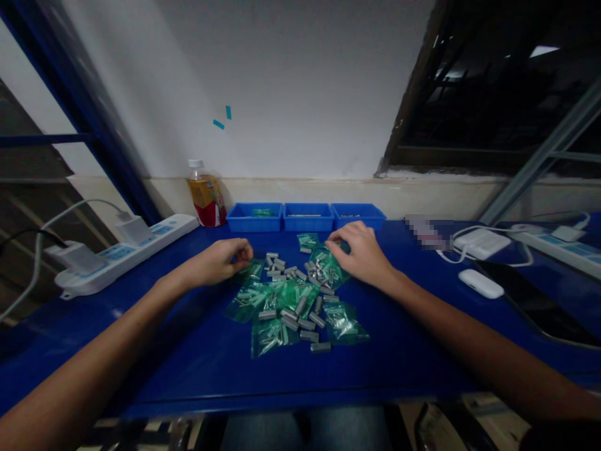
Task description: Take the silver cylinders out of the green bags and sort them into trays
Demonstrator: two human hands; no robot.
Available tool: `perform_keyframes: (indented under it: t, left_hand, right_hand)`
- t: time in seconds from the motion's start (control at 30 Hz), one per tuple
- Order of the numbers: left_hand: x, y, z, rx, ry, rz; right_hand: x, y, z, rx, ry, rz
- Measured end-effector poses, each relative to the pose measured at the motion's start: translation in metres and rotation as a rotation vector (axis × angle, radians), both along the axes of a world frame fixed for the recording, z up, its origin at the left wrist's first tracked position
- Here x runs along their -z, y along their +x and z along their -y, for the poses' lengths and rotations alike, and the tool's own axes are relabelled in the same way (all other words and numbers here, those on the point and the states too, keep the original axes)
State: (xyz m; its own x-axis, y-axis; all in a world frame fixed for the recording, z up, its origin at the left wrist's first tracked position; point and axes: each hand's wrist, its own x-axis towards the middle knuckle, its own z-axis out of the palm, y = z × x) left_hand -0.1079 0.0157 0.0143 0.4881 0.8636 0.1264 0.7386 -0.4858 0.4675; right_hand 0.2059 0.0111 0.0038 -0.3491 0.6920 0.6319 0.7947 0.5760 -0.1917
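Observation:
My left hand (220,260) is closed, with its fingers curled inward at the left of the pile. Just under its fingertips lies a small green plastic bag (254,270); whether they grip it is hidden. On the far right of the pile, my right hand (361,254) pinches near the top edge of another green plastic bag (334,275) with small metal parts in it. Between and in front of the hands lie several loose grey metal cylinders (307,324). More green bags of metal pieces (345,322) surround them on the blue table.
Along the wall stand three blue trays (307,223), with a drink bottle (206,194) to their left. A white power strip (126,254) lies at left. At right are a white earbud case (481,284), a dark phone (539,307) and white cables with a charger (481,243).

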Motion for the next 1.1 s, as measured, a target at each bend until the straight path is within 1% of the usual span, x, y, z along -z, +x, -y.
perform_keyframes:
  t: [0.1, 0.2, 0.3, 0.4, 0.47, 0.57, 0.77, 0.93, 1.03, 1.1]
  left_hand:
    - [-0.003, 0.034, 0.004, 0.056, -0.095, 0.223]
    - [-0.004, 0.070, 0.008, 0.110, -0.113, 0.437]
    - [0.001, 0.098, 0.008, 0.146, -0.086, 0.589]
    - [0.011, 0.111, 0.008, 0.128, -0.081, 0.692]
    - [0.018, 0.114, 0.008, 0.105, -0.110, 0.746]
    - [0.026, 0.113, 0.012, 0.076, -0.143, 0.794]
    - [0.028, 0.105, 0.020, 0.072, -0.099, 0.781]
    - [0.025, 0.104, 0.025, 0.086, 0.019, 0.711]
    - [0.021, 0.103, 0.028, 0.086, 0.121, 0.587]
    - [0.019, 0.101, 0.029, 0.124, 0.210, 0.485]
  right_hand:
    - [0.004, -0.020, 0.016, -0.099, -0.024, 0.011]
    - [0.008, -0.037, 0.020, -0.157, -0.024, 0.048]
    - [0.012, -0.044, 0.022, -0.093, 0.024, 0.068]
    - [0.017, -0.042, 0.025, -0.015, 0.064, 0.049]
    - [0.019, -0.038, 0.026, -0.009, 0.071, 0.024]
    - [0.021, -0.036, 0.028, -0.038, 0.065, 0.020]
    - [0.023, -0.037, 0.027, -0.087, 0.048, -0.054]
    - [0.022, -0.037, 0.029, -0.149, 0.011, -0.169]
    - [0.021, -0.037, 0.029, -0.199, -0.069, -0.248]
    - [0.020, -0.036, 0.028, -0.235, -0.113, -0.280]
